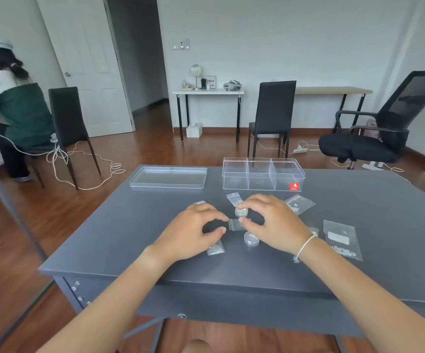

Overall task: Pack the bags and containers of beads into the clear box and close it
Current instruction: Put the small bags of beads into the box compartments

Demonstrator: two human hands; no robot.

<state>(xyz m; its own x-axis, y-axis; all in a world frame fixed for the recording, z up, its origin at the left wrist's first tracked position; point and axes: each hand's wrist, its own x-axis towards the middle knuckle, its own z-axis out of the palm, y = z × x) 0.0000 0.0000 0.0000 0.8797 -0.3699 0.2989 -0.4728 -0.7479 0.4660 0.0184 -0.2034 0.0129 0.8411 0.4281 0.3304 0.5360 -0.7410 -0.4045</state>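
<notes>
Two hands (234, 225) mid-table (109, 238), clear box (263, 174) beyond

Red sticker (294, 186) on clear box (262, 174), unreadable.

Both forearms enter from the bottom of the view bare, with no sleeves showing anywhere along them. The left hand (192, 231) wears no ring, watch or band. The right hand (272, 224) is likewise free of rings, but its wrist carries a thin white bracelet (305, 245), a slim cord-like loop with a small pale charm or knot hanging at its lower side.
</notes>
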